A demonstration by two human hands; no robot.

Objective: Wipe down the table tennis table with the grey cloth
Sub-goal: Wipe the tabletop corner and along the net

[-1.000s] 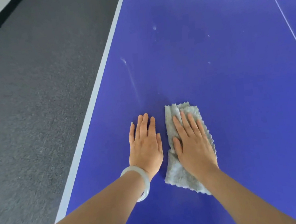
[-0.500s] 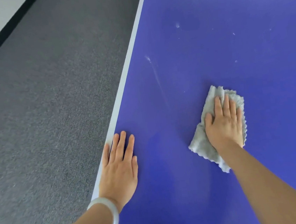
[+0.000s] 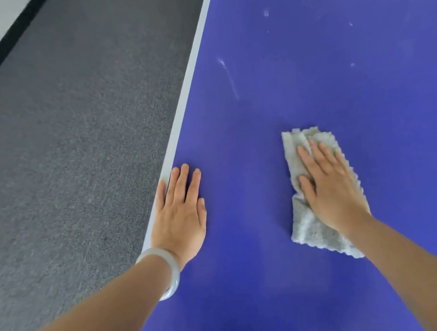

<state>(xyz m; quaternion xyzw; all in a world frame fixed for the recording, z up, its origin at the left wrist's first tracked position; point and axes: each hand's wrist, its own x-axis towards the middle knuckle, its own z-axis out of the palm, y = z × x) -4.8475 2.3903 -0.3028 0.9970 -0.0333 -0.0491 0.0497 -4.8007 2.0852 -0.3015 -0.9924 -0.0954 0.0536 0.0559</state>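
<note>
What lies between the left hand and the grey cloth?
Nothing. In the head view, only bare blue table tennis table top lies between the left hand and the fluffy grey cloth under the right hand.

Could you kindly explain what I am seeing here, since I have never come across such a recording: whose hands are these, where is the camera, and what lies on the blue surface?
No machine is involved: a person wears a wide-angle camera on the head, so this one picture looks forward and down at their own bare hands. The blue surface is a table tennis table with a pale edge stripe. The left hand, a pale bangle on its wrist, rests flat by that edge. The right hand presses flat on a grey cloth; nothing is gripped. Farther up, whitish smears mark the table. Grey carpet lies to the left.
</note>
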